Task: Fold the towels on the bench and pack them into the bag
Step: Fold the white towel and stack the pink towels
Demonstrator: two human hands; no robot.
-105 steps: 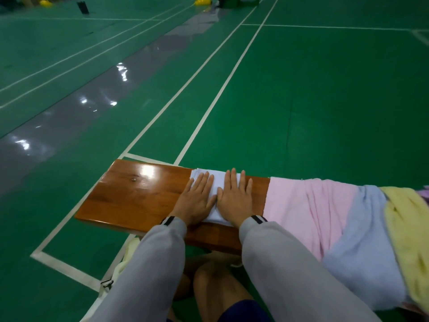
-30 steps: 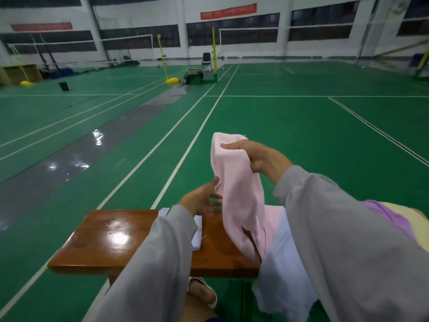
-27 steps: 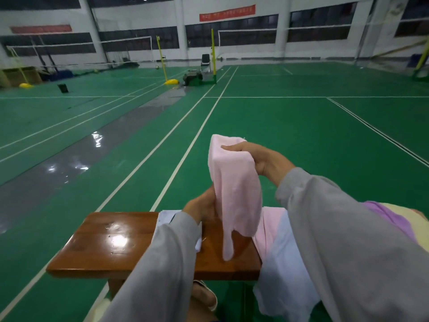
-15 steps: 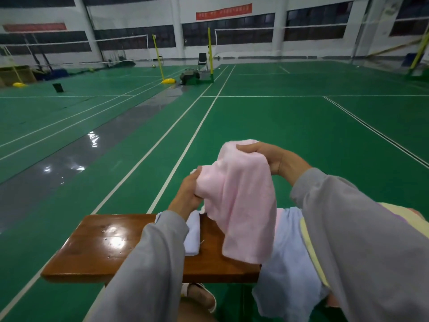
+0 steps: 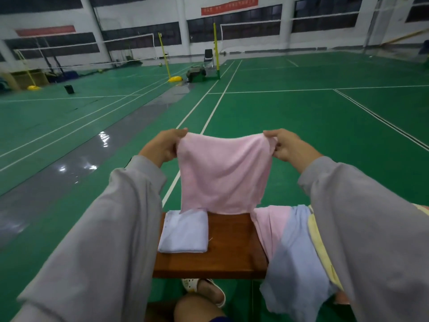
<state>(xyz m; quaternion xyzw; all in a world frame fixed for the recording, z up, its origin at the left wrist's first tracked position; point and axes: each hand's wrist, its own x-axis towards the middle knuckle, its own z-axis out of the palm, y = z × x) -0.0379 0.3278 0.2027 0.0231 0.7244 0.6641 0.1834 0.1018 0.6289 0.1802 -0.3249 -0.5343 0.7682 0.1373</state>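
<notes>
**Pink towel spread between both hands above the worktop**

Half a second ago the pink towel [image 5: 224,175] was bunched, with the left hand [image 5: 162,145] low under it and the right hand [image 5: 287,145] lifted; now it has been opened out and is stretched flat between the two hands at equal height. Each hand is closed in a pinch on one top corner, thumb in front and fingers behind the cloth. The towel hangs free in the air, and its lower edge comes just above the far edge of the worktop [image 5: 232,247]; whether it touches the wood cannot be told.

A white towel [image 5: 184,232], already folded, lies on the worktop below the left side of the hanging cloth. To the right, a second pink cloth [image 5: 269,226], a blue towel [image 5: 294,263] and a yellow towel [image 5: 313,233] are draped over the worktop, not yet folded. The bag is not seen in this view.

Some risks can be judged from here. If the pink towel is lowered without care, the white towel may be covered or pushed out of its fold. The blue towel hangs far over the near edge and may be pulled to the floor by a sleeve. One corner may also slip from a light pinch, so the fold would come out crooked.
</notes>
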